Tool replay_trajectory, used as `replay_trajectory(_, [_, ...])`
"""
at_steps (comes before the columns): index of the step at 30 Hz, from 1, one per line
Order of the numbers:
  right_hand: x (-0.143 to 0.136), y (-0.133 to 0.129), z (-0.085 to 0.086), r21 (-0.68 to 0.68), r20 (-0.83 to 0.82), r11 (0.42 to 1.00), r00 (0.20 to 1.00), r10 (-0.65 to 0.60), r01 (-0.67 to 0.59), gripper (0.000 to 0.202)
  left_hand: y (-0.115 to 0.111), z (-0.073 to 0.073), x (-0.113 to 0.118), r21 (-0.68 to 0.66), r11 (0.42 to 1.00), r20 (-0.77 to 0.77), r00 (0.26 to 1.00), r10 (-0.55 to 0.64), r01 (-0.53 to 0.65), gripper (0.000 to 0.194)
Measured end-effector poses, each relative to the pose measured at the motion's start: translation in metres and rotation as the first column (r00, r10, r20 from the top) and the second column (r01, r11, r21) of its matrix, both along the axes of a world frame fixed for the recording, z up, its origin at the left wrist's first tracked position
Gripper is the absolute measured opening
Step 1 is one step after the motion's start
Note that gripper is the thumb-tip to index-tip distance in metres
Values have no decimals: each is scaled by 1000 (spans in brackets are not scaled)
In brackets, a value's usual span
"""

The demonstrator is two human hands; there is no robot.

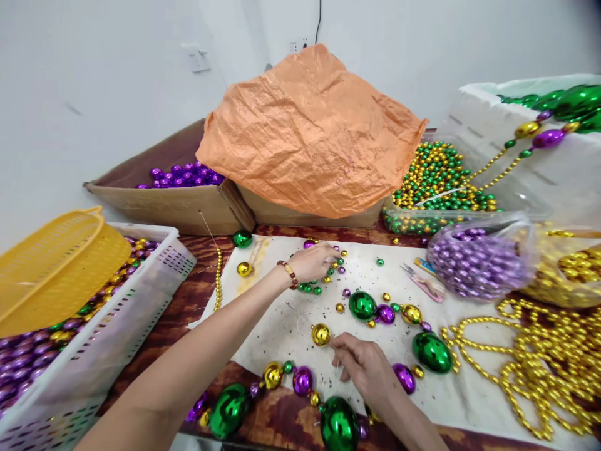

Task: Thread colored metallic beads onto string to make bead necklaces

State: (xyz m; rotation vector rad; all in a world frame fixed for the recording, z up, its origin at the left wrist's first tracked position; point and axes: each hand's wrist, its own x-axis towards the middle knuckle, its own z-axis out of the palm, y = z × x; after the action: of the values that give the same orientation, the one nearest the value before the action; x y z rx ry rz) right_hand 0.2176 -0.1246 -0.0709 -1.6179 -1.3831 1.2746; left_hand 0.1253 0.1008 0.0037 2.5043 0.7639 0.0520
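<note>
My left hand (315, 262), with a beaded bracelet on its wrist, reaches across the white sheet to a cluster of small green, gold and purple beads (341, 270). Its fingers are drawn together and bent down; what is between them is hidden. Nearer to me, my right hand (364, 366) pinches a thin clear thread (338, 369). A large gold bead (320, 334) lies just off its fingertips. A string of big green, purple and gold beads runs along the near edge, with a large green bead (339, 423) below the right hand. Another green bead (431, 352) lies to its right.
Gold bead chains (539, 369) heap at the right, near scissors (422, 283) and a bag of purple beads (481, 260). A white crate (154, 282) with a yellow basket (56, 269) stands left. Behind are a cardboard box (173, 207), an orange sack (310, 138) and a bead tub (436, 178).
</note>
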Motion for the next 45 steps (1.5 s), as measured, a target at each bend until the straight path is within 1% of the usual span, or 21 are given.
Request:
replay_trajectory(4, [9,-1,0,-27,-166,999,985,-38,34,22,4,-1,-31,60,989,58,990,132,-135,31])
replay_trajectory(7, [20,-2,2,-47,-344,996,934,-91,80,22,-2,-4,-55,127,967,100,972,211,-223,29])
replay_trajectory(9, [24,-2,6,-54,-452,992,884,-123,110,22,-15,-9,-63,194,963,111,979,170,-189,26])
replay_trajectory(13, [19,4,15,-60,-583,988,799,-148,139,22,-48,-25,-63,309,951,53,998,-21,4,18])
replay_trajectory(16, [9,11,19,-60,-637,989,757,-145,138,23,-59,-37,-58,340,940,11,1000,-22,17,12])
replay_trajectory(18, [3,13,20,-55,-656,989,741,-139,137,24,-60,-41,-55,333,943,0,1000,-18,17,13])
replay_trajectory(20, [0,14,20,-48,-655,987,741,-147,153,25,-58,-41,-54,279,960,30,1000,-10,1,14])
replay_trajectory(22, [0,12,19,-41,-625,980,760,-177,195,26,-56,-35,-55,138,986,142,987,72,-92,14])
replay_trajectory(23, [0,10,18,-32,-595,974,779,-198,223,27,-56,-31,-57,7,986,226,961,162,-168,14])
replay_trajectory(24, [1,9,17,-20,-557,968,802,-218,249,28,-57,-26,-60,-173,954,311,906,287,-243,15])
replay_trajectory(25, [1,7,17,-7,-511,963,827,-234,268,29,-58,-20,-63,-387,877,375,821,431,-284,17])
replay_trajectory(26, [1,6,16,4,-462,960,852,-247,281,29,-60,-14,-67,-599,755,404,713,574,-268,19])
replay_trajectory(27, [0,4,16,17,-416,958,874,-253,285,29,-62,-8,-72,-770,607,395,601,695,-196,22])
replay_trajectory(28, [-1,3,16,34,-377,960,893,-247,280,29,-65,-3,-77,-881,463,359,503,786,-96,23])
replay_trajectory(29, [-2,3,16,54,-348,961,908,-236,270,28,-69,2,-82,-939,345,314,427,848,5,24])
replay_trajectory(30, [-4,2,16,78,-325,963,919,-222,260,27,-73,5,-86,-961,261,275,369,888,88,24])
replay_trajectory(31, [-6,1,17,109,-309,962,928,-208,252,25,-76,8,-90,-968,204,242,325,914,147,23])
replay_trajectory(33, [-10,0,19,175,-288,955,940,-184,241,21,-83,11,-96,-967,141,196,265,944,214,21])
replay_trajectory(37, [-15,-2,26,243,-255,948,957,-141,205,18,-89,9,-101,-957,98,157,201,967,273,21])
replay_trajectory(42, [-18,-2,34,268,-239,947,964,-112,177,16,-92,6,-103,-963,123,160,144,977,239,17])
replay_trajectory(45, [-20,-2,36,267,-228,947,967,-117,177,18,-95,7,-103,-964,138,172,138,975,226,17])
